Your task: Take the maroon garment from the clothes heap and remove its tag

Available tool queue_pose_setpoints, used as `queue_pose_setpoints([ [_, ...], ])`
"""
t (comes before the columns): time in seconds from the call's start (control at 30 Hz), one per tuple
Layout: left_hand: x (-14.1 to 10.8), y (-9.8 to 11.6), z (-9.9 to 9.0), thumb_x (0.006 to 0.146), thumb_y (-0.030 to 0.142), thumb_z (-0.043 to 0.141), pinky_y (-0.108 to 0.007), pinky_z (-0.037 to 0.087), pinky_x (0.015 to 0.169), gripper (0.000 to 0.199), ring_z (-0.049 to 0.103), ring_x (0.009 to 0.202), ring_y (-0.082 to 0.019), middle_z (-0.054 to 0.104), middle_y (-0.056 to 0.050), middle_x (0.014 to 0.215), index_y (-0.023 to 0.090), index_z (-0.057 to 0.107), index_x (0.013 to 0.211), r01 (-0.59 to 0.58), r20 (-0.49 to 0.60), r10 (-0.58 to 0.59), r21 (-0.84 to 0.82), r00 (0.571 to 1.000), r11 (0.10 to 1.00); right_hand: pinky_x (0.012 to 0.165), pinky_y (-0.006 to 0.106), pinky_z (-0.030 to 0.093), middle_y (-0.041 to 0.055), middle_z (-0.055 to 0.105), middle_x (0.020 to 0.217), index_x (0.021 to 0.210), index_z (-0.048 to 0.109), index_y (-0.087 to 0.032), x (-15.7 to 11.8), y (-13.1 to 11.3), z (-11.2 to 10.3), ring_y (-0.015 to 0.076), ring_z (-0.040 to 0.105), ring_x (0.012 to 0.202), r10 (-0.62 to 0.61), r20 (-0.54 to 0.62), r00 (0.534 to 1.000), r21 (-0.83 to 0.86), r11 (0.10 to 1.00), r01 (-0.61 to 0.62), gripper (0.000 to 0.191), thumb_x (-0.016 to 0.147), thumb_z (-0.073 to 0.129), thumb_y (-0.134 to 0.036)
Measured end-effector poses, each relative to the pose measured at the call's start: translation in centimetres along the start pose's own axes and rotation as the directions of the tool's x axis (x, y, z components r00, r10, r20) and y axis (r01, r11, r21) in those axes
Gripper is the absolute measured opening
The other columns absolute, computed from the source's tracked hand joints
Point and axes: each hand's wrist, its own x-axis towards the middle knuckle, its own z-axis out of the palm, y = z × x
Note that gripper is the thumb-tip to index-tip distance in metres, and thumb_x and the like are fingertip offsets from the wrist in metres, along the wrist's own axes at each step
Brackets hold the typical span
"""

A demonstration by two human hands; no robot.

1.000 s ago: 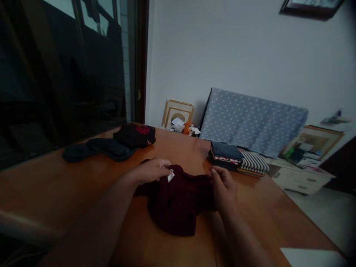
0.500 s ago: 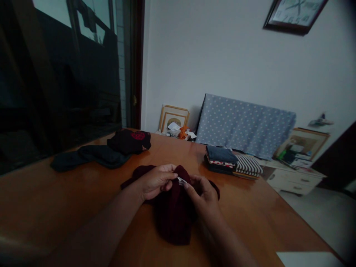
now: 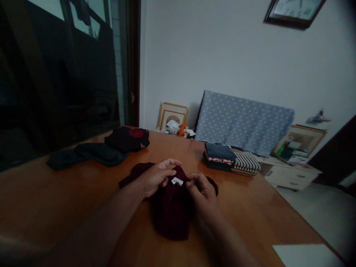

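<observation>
A dark maroon garment (image 3: 172,215) lies bunched on the wooden table in front of me. Near its upper edge a small white label (image 3: 177,181) shows between my hands. My left hand (image 3: 157,178) is at the label's left, its thumb and fingers closed on the maroon cloth. On the label's right, my right hand (image 3: 201,189) pinches the cloth between thumb and forefinger. Neither hand covers the label, which lies flat against the fabric.
Folded clothes (image 3: 219,154), with a striped piece (image 3: 246,162), are stacked at the back right of the table (image 3: 239,207). A black garment (image 3: 126,139) and dark teal cloth (image 3: 91,154) lie back left. A white sheet (image 3: 306,256) is at the lower right.
The fingers of both hands have come off the white label, which now lies flat and in full view. My left forefinger is more stretched out. The whole view has shifted slightly.
</observation>
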Motion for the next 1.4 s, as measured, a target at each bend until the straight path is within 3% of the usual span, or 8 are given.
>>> queue_pose_setpoints([
  [0.1, 0.1, -0.3, 0.1, 0.078, 0.023, 0.066, -0.018, 0.024, 0.041, 0.023, 0.04, 0.047, -0.003, 0.066, -0.003, 0.086, 0.015, 0.07, 0.099, -0.025, 0.014, 0.025, 0.041, 1.0, 0.999, 0.075, 0.031, 0.043, 0.002, 0.061, 0.09, 0.112, 0.068, -0.028, -0.2, -0.5, 0.1, 0.019, 0.056, 0.082, -0.152, 0.052, 0.987, -0.176, 0.971, 0.159, 0.034, 0.08, 0.074, -0.037],
  [0.17, 0.1, -0.4, 0.2, 0.079, 0.024, 0.064, -0.018, 0.024, 0.043, 0.018, 0.038, 0.047, -0.004, 0.066, -0.003, 0.081, 0.014, 0.071, 0.092, -0.018, 0.023, 0.016, 0.077, 1.0, 0.997, 0.076, 0.032, 0.043, 0.0025, 0.062, 0.089, 0.105, 0.072, -0.028, -0.1, -0.5, 0.0, 0.0196, 0.056, 0.082, -0.166, 0.063, 0.984, -0.21, 0.962, 0.176, 0.029, 0.078, 0.076, -0.038],
  [0.23, 0.0, -0.5, 0.5, 0.079, 0.023, 0.063, -0.019, 0.023, 0.043, 0.017, 0.038, 0.047, -0.004, 0.063, -0.001, 0.074, 0.015, 0.071, 0.09, -0.006, 0.028, 0.003, 0.105, 1.0, 0.994, 0.072, 0.031, 0.042, 0.0019, 0.062, 0.083, 0.09, 0.073, -0.026, 0.0, -0.3, 0.0, 0.018, 0.055, 0.077, -0.098, 0.035, 0.995, -0.143, 0.984, 0.102, 0.017, 0.082, 0.073, -0.041],
  [0.4, -0.6, -0.1, 1.2, 0.085, 0.031, 0.064, -0.02, 0.032, 0.05, 0.019, 0.047, 0.057, -0.007, 0.064, -0.001, 0.079, 0.016, 0.071, 0.094, 0.018, 0.077, -0.028, 0.126, 0.997, 0.992, 0.052, 0.024, 0.028, -0.0046, 0.05, 0.06, 0.074, 0.062, -0.021, 0.3, 0.0, -0.2, 0.01, 0.038, 0.054, 0.226, 0.051, 0.973, 0.262, 0.937, -0.231, 0.029, 0.082, 0.071, -0.047],
  [0.57, -1.1, 0.1, 1.7, 0.081, 0.032, 0.076, -0.028, 0.045, 0.086, 0.032, 0.063, 0.097, -0.018, 0.07, -0.005, 0.107, 0.02, 0.069, 0.109, -0.087, 0.25, 0.047, 0.153, 0.967, 0.984, 0.047, 0.024, 0.016, -0.007, 0.042, 0.053, 0.07, 0.057, -0.02, 0.6, 0.3, -0.1, 0.0075, 0.028, 0.048, 0.358, 0.056, 0.932, 0.437, 0.831, -0.345, 0.032, 0.079, 0.074, -0.045],
  [0.83, -0.5, -0.6, 1.3, 0.085, 0.028, 0.07, -0.03, 0.044, 0.087, 0.018, 0.064, 0.091, -0.019, 0.073, -0.005, 0.101, 0.017, 0.073, 0.098, -0.056, 0.196, 0.013, 0.218, 0.98, 0.974, 0.045, 0.024, 0.017, -0.007, 0.043, 0.054, 0.067, 0.055, -0.019, 1.0, 0.6, -0.2, 0.0062, 0.028, 0.045, 0.391, 0.14, 0.909, 0.56, 0.726, -0.399, 0.031, 0.076, 0.076, -0.04],
  [1.1, -0.7, -0.3, 1.5, 0.085, 0.031, 0.071, -0.031, 0.042, 0.094, 0.022, 0.062, 0.099, -0.019, 0.071, -0.004, 0.106, 0.018, 0.071, 0.103, -0.073, 0.232, 0.021, 0.219, 0.972, 0.973, 0.046, 0.025, 0.015, -0.0055, 0.044, 0.054, 0.067, 0.056, -0.019, 0.8, 0.9, 0.0, 0.0062, 0.029, 0.045, 0.37, 0.12, 0.921, 0.553, 0.746, -0.371, 0.03, 0.081, 0.074, -0.039],
  [1.4, -0.4, -0.7, 1.4, 0.084, 0.027, 0.069, -0.031, 0.042, 0.09, 0.017, 0.062, 0.092, -0.017, 0.072, -0.003, 0.099, 0.016, 0.071, 0.097, -0.044, 0.188, 0.0, 0.232, 0.982, 0.972, 0.048, 0.026, 0.016, -0.0048, 0.046, 0.055, 0.068, 0.057, -0.019, 0.8, 0.8, -0.1, 0.0068, 0.03, 0.047, 0.385, 0.139, 0.912, 0.548, 0.738, -0.395, 0.028, 0.08, 0.073, -0.038],
])
